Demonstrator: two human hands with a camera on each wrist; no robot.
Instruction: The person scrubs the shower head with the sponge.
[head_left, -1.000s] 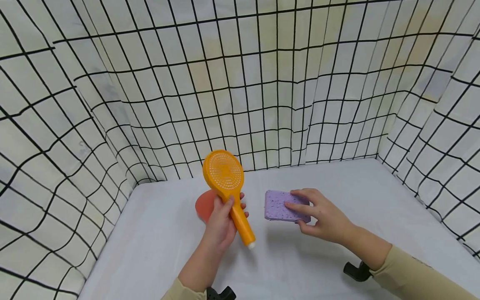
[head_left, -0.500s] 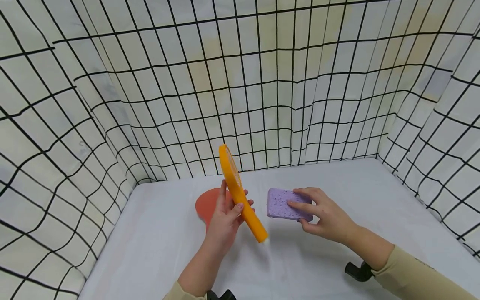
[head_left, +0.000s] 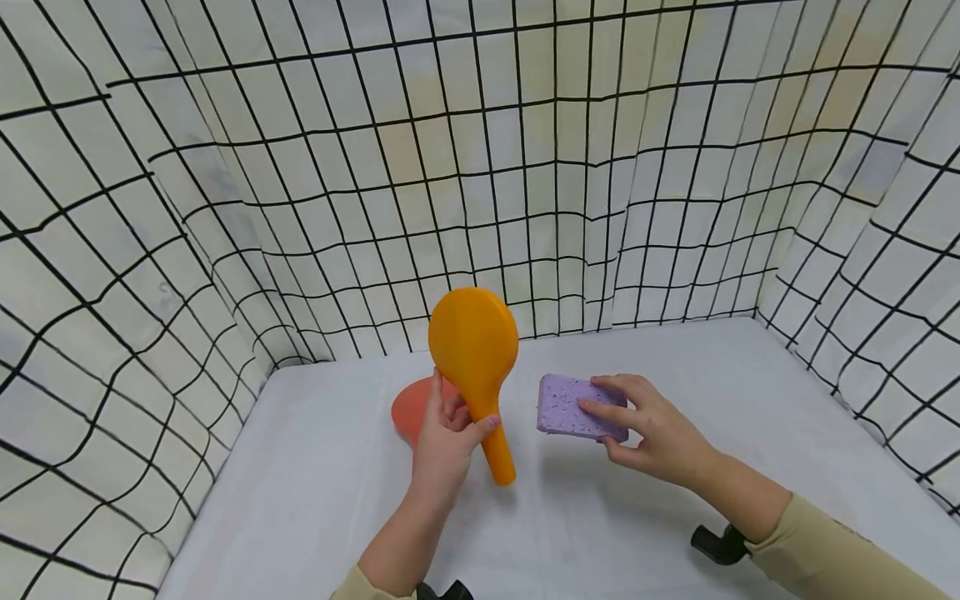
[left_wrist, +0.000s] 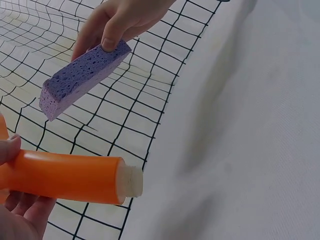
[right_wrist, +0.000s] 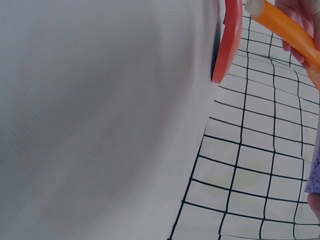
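In the head view my left hand [head_left: 442, 454] grips an orange handheld shower head [head_left: 474, 337] by its handle, raised above the table. Its smooth round back faces the camera, so the perforated face is hidden. A white end piece [left_wrist: 132, 181] shows at the foot of the handle in the left wrist view. To the right, my right hand [head_left: 660, 433] pinches a purple porous sponge [head_left: 576, 406] between thumb and fingers, also off the table. Sponge and shower head are apart.
Behind the left hand lies a flat red paddle-shaped thing [head_left: 411, 410], partly covered by that hand. A white cloth surface [head_left: 315, 500] spreads below. White walls with a black grid [head_left: 495, 183] stand at the back and both sides.
My left hand has turned the shower head over, from its perforated face, through edge-on, to its smooth back, shifting it slightly right. The right hand and sponge have moved very little.
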